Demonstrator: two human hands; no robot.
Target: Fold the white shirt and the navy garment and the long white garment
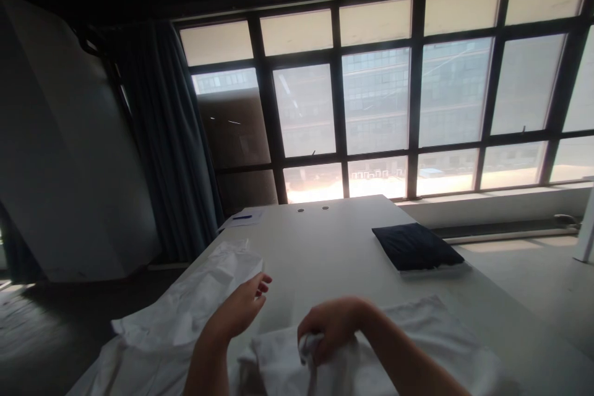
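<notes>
Along the near edge of the long white table [325, 247], crumpled thin white fabric [185, 297] spreads in loose sheets, and a second stretch of white cloth [431, 328] lies under the hands; whether these are one piece or two cannot be told. The right hand [331, 325] is closed, clamped on a bunched fold [310, 346] of that cloth. The left hand [239, 309] is raised and open, apart from the fabric and holding nothing. As things lie, that gathered fold is the only shaping visible; the remaining fabric stays creased and spread, with no neat stack in view. Toward the table's far right, a flat navy pad [415, 246] sits squared on a pale board [434, 270]; at its far left corner lie a sheet of paper [248, 218] and a blue pen [242, 217].
</notes>
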